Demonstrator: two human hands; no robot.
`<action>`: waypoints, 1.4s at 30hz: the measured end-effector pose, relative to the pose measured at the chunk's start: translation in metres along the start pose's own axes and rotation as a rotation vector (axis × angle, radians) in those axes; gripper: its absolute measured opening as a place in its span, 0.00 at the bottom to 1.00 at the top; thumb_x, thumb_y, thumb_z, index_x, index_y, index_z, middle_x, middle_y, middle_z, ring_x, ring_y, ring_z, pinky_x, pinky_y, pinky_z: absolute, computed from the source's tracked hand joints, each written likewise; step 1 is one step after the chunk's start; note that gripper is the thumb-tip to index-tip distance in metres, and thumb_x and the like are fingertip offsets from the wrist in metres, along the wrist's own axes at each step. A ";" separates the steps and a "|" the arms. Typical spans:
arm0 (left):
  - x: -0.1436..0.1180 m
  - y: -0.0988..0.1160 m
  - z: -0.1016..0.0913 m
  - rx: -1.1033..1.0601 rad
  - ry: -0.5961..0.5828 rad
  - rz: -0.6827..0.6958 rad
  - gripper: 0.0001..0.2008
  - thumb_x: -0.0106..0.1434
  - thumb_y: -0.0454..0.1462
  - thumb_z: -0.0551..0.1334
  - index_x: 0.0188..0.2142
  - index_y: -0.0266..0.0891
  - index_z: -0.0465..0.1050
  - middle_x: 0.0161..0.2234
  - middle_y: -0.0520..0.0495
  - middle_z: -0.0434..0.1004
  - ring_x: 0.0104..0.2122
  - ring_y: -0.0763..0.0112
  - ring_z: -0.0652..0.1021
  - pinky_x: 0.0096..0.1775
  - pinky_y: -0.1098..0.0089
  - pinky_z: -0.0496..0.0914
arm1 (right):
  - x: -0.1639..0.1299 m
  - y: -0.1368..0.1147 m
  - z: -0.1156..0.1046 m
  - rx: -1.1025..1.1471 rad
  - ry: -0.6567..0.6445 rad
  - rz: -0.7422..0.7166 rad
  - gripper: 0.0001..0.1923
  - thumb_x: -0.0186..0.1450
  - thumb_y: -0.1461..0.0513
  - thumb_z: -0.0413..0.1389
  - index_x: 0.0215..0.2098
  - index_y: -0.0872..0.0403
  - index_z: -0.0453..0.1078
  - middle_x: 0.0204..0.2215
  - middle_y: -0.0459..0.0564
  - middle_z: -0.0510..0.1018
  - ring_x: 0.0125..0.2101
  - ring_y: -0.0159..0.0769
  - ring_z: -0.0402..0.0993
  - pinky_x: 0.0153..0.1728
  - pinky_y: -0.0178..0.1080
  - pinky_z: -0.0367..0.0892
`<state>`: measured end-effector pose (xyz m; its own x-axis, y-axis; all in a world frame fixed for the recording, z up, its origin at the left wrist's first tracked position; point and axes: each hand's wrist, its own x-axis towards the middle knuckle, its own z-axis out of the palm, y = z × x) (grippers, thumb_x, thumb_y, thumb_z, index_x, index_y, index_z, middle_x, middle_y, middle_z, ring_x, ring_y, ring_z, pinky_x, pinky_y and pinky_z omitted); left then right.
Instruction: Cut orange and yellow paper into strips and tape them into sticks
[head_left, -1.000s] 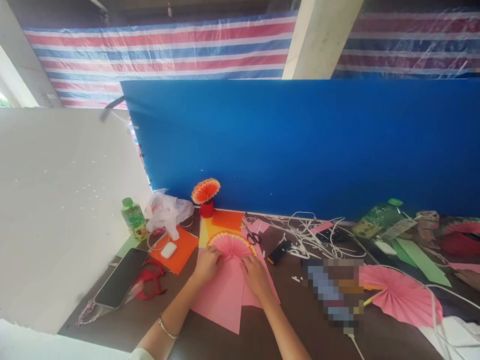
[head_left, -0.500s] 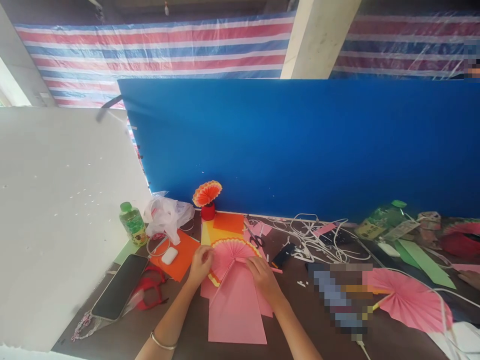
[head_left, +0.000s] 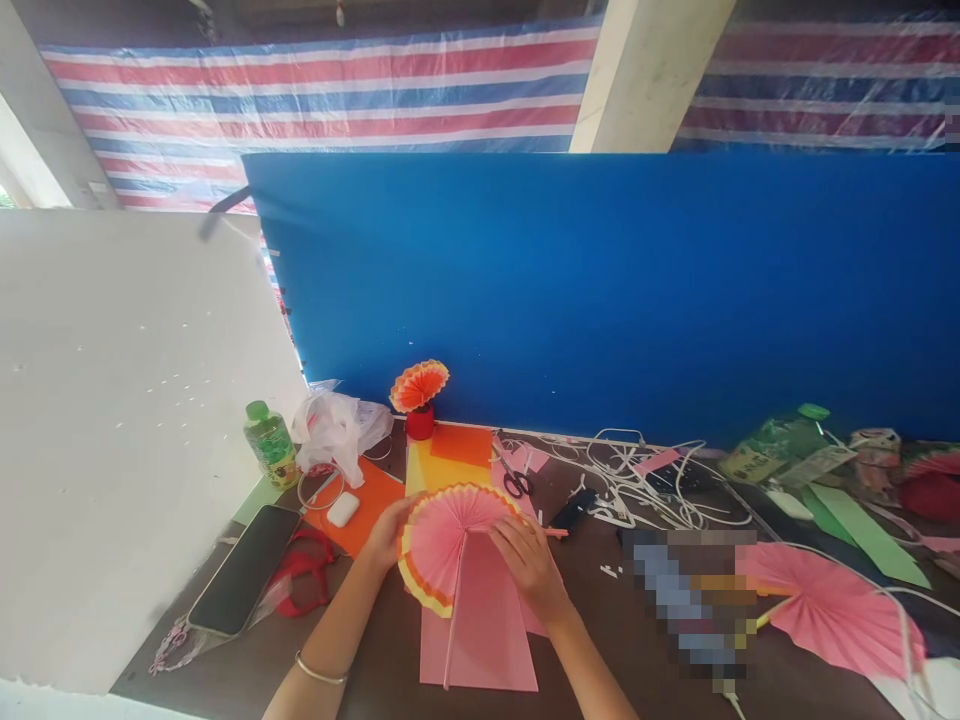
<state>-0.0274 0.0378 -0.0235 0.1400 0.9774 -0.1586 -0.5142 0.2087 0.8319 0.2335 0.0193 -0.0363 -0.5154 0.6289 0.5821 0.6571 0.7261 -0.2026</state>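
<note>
A pink pleated paper fan (head_left: pixel 442 535) with an orange and yellow rim is spread wide over a pink paper sheet (head_left: pixel 484 630) on the dark table (head_left: pixel 375 680). My left hand (head_left: pixel 388 532) grips the fan's left edge. My right hand (head_left: pixel 529 560) pinches its right side, where a thin pink stick (head_left: pixel 553 532) pokes out. Another pink stick (head_left: pixel 453 620) runs down from the fan's middle across the sheet.
Orange and yellow sheets (head_left: pixel 446 455), scissors (head_left: pixel 514 478), tangled white cables (head_left: pixel 637 480), a phone (head_left: pixel 244 570), white earbud case (head_left: pixel 343 509), green bottle (head_left: pixel 268 443), plastic bag (head_left: pixel 337 425) and a small fan in a red cup (head_left: pixel 418 395) surround it. A blue board (head_left: pixel 600 290) stands behind; another pink fan (head_left: pixel 832 605) lies right.
The fan has opened wider, from a half circle to nearly three quarters, as my left hand swung its edge down and left. The pink sheet below has turned squarer to me.
</note>
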 end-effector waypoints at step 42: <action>-0.014 -0.025 0.031 1.015 0.207 0.623 0.11 0.56 0.39 0.58 0.40 0.40 0.69 0.44 0.43 0.68 0.47 0.63 0.68 0.50 0.61 0.61 | 0.022 -0.043 0.025 1.226 0.226 0.912 0.15 0.54 0.54 0.59 0.35 0.54 0.67 0.34 0.52 0.77 0.36 0.42 0.74 0.38 0.43 0.67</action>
<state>0.0100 0.0177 -0.0258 -0.0815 0.9068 0.4135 0.4664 -0.3320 0.8199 0.1800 0.0085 -0.0341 -0.0379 0.9992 -0.0143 -0.2064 -0.0218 -0.9782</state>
